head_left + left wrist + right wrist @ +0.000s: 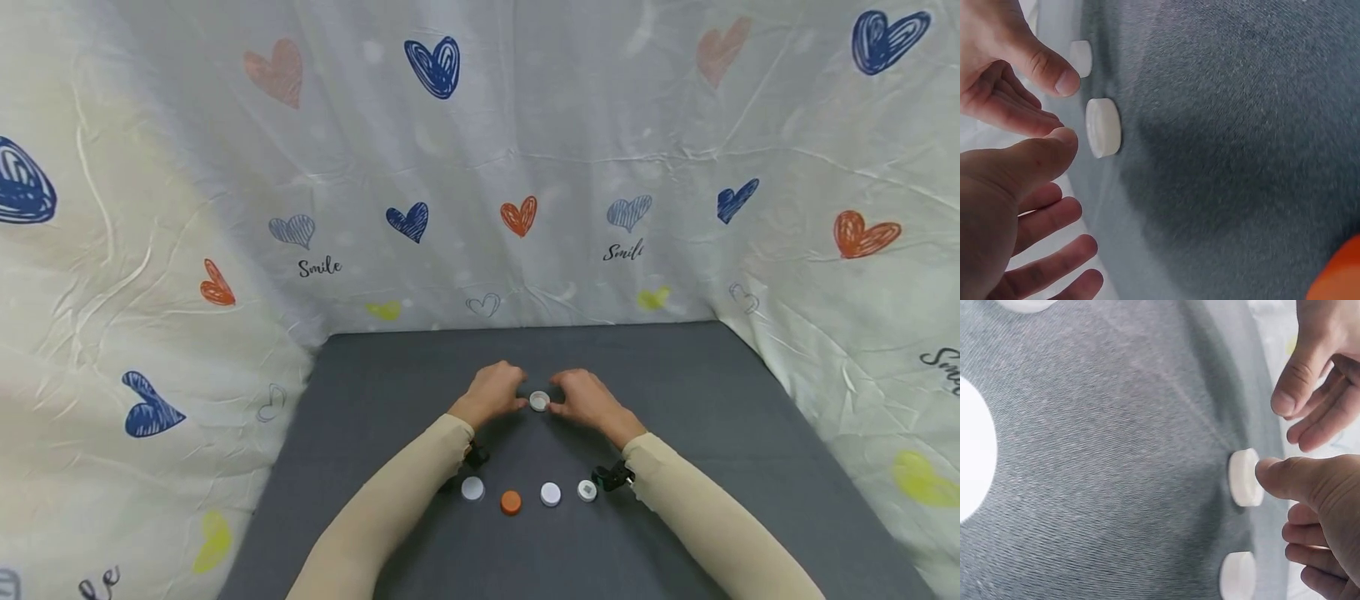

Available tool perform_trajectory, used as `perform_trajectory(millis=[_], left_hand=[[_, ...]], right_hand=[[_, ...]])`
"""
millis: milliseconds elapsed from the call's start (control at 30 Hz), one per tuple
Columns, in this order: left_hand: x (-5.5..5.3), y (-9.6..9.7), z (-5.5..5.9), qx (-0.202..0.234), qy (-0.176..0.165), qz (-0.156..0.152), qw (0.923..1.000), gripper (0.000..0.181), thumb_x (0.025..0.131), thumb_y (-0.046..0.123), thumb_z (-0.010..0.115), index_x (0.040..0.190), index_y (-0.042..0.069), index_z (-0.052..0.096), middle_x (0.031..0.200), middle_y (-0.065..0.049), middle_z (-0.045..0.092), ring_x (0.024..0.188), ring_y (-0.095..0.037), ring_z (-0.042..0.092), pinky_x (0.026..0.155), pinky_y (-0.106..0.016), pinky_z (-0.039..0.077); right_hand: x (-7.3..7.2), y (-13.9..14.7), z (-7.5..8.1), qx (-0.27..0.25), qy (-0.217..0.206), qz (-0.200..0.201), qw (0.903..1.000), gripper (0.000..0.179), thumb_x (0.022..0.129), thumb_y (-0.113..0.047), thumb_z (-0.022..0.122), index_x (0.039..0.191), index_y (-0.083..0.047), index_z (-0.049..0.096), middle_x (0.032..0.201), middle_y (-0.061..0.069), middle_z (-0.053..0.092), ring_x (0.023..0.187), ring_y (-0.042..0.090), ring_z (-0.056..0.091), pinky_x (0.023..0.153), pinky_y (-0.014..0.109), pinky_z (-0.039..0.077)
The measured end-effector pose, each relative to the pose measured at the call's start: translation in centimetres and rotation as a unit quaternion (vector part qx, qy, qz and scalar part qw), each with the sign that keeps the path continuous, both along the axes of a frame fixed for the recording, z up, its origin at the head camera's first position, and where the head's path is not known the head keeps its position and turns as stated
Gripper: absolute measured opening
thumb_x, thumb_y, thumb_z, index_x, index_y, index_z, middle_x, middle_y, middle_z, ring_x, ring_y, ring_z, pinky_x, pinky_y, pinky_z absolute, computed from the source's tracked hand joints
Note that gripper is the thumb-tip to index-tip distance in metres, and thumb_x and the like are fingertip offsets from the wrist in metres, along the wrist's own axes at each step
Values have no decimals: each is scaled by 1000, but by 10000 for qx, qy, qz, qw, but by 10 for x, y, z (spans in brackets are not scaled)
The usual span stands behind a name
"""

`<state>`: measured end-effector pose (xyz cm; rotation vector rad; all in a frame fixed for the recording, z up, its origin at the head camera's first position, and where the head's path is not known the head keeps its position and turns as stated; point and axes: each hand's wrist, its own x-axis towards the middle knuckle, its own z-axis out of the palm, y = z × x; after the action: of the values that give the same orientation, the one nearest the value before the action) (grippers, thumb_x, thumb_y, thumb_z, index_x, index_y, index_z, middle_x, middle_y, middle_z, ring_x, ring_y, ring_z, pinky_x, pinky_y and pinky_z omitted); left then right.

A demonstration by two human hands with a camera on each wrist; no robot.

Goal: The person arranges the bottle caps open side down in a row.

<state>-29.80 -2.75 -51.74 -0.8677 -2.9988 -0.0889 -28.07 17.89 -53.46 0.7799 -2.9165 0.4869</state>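
Observation:
A white bottle cap (539,401) lies hollow side up on the dark cloth between the two hands. My left hand (495,393) is beside it on the left, fingers loosely spread and holding nothing. On the other side is my right hand (588,397), its thumb tip close to the cap's rim and its fingers relaxed. In the left wrist view the same white cap (1104,128) stands just past the left thumb tip. A second white cap (1238,575) sits to the right of it, hidden under the right hand in the head view.
Nearer the body is a row of caps: a white one (472,488), an orange one (511,502), another white one (551,494) and a white one with a grey square mark (587,491). A white curtain (465,150) printed with hearts surrounds the grey table (375,392).

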Motion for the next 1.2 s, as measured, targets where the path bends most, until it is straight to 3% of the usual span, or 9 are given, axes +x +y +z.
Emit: perform_trajectory(millis=[200, 567, 900, 1067, 1200], left_hand=[[-3, 11, -8, -185, -157, 170, 9996, 39, 85, 42, 80, 116, 19, 76, 107, 1, 74, 97, -18, 69, 79, -41, 58], [-7, 21, -19, -478, -261, 237, 9982, 21, 87, 41, 78, 91, 20, 73, 88, 0, 70, 85, -19, 67, 77, -44, 56], [-8, 22, -26, -551, -105, 162, 9983, 20, 89, 39, 76, 82, 21, 73, 83, 2, 71, 77, -16, 66, 73, -40, 56], [-7, 18, -26, -362, -92, 126, 9992, 19, 89, 38, 77, 79, 22, 75, 78, 3, 69, 71, -13, 63, 66, -37, 54], [-4, 13, -20, -97, -22, 91, 9999, 15, 88, 38, 77, 85, 23, 77, 81, 4, 71, 75, -14, 66, 68, -38, 56]], right_hand=[[-3, 0, -13, -41, -102, 53, 9999, 35, 83, -34, 82, 107, -9, 75, 97, 3, 74, 83, 18, 66, 74, 41, 53], [-6, -3, -27, -170, -5, 169, 9997, 17, 85, -27, 81, 92, -13, 75, 85, -1, 71, 75, 15, 63, 71, 39, 52], [-4, -5, -30, -287, 238, 149, 9992, 20, 86, -24, 80, 98, -8, 77, 104, 7, 74, 96, 27, 70, 85, 46, 56], [-2, -4, -26, -329, 248, 211, 9989, 23, 86, -23, 79, 101, -6, 77, 108, 9, 74, 102, 28, 70, 89, 47, 55], [1, -4, -20, -355, 383, 196, 9984, 28, 86, -24, 79, 106, -5, 76, 112, 10, 73, 107, 29, 69, 92, 46, 54]])
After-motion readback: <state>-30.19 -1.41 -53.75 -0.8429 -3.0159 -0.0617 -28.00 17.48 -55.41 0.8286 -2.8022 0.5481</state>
